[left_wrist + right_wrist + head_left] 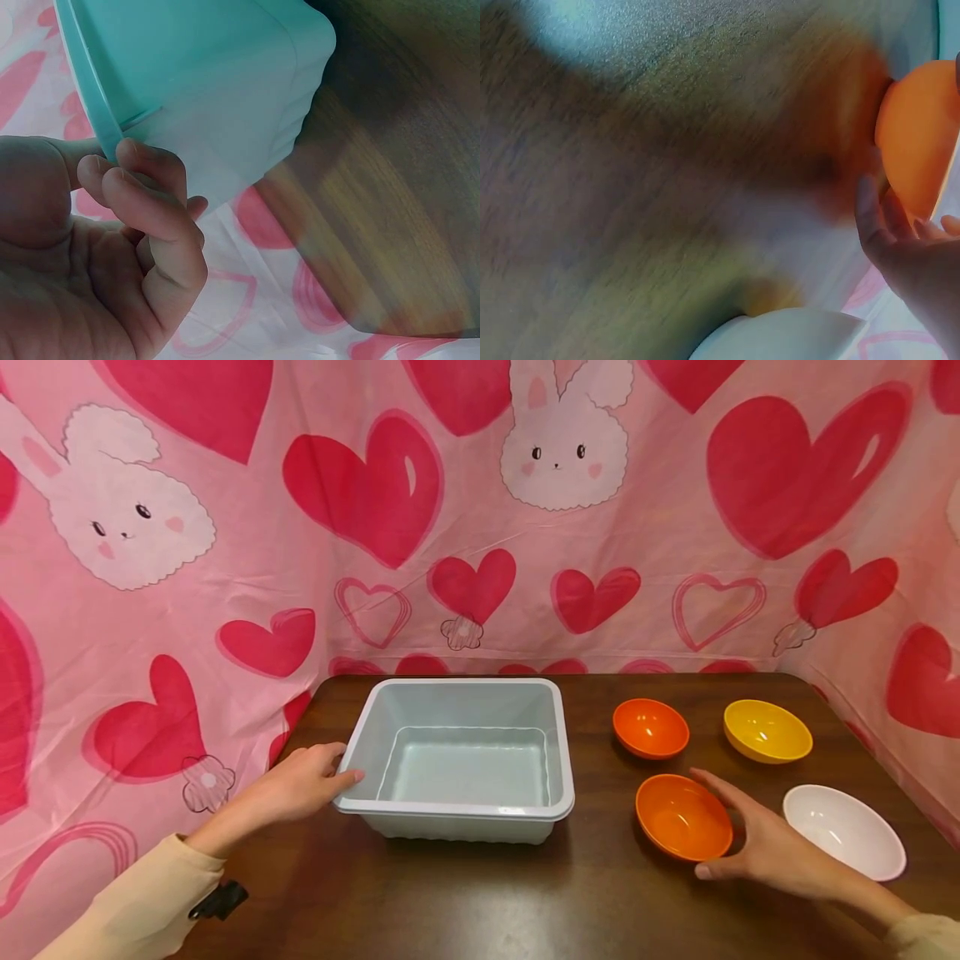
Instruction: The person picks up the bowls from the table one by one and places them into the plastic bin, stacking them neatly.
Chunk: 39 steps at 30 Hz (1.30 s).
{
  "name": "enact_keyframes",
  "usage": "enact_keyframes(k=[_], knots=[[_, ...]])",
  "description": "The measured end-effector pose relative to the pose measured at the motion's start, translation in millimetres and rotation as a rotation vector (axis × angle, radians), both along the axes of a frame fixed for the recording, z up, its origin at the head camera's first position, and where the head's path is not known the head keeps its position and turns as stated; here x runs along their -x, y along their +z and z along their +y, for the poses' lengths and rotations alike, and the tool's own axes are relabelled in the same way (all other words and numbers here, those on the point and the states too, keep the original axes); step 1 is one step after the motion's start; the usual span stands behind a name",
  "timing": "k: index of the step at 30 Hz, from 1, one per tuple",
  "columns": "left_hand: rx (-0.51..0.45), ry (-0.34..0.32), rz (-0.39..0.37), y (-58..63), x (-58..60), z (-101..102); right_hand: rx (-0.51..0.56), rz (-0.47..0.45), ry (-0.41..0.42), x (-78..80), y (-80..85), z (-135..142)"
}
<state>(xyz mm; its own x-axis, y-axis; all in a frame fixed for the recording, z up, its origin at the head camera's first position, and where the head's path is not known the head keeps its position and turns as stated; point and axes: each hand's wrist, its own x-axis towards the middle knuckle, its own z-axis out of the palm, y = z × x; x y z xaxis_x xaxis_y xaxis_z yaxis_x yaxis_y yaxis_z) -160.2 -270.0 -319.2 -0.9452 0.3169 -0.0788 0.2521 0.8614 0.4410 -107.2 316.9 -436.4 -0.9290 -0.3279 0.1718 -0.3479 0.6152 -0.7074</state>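
Note:
A grey plastic basin (457, 827) stands on the table, and my left hand (318, 781) grips its left rim near the front corner. The thumb lies over the rim on the inside; curled fingers (161, 206) show below the rim outside in the left wrist view. My right hand (765, 843) is spread around the right side of the nearer orange bowl (682, 818). Its forefinger reaches the bowl's far right rim, and its thumb is at the near edge. In the right wrist view the fingers (870, 214) are close beside the bowl's outer wall.
Behind the nearer bowl sits a red-orange bowl (650, 729), with a yellow bowl (767, 732) to its right. A white bowl (843, 831) lies right of my right hand. The dark wooden table (480, 910) backs onto a pink heart-patterned cloth (465, 527).

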Motion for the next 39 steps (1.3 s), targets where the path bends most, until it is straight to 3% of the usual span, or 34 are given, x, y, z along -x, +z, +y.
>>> enact_keyframes(k=[8, 19, 39], knots=[[-0.001, -0.001, -0.001, -0.9, 0.8, -0.9, 0.051, -0.088, -0.005, -0.6, -3.0, 0.8], [-0.009, 0.001, -0.015, -1.4, 1.4, -1.1, 0.02, -0.068, -0.024, -1.5, -4.1, 2.2], [0.005, 0.004, -0.01, -0.5, 0.1, -0.7, 0.051, -0.117, -0.03, -0.9, -5.0, 0.8]])
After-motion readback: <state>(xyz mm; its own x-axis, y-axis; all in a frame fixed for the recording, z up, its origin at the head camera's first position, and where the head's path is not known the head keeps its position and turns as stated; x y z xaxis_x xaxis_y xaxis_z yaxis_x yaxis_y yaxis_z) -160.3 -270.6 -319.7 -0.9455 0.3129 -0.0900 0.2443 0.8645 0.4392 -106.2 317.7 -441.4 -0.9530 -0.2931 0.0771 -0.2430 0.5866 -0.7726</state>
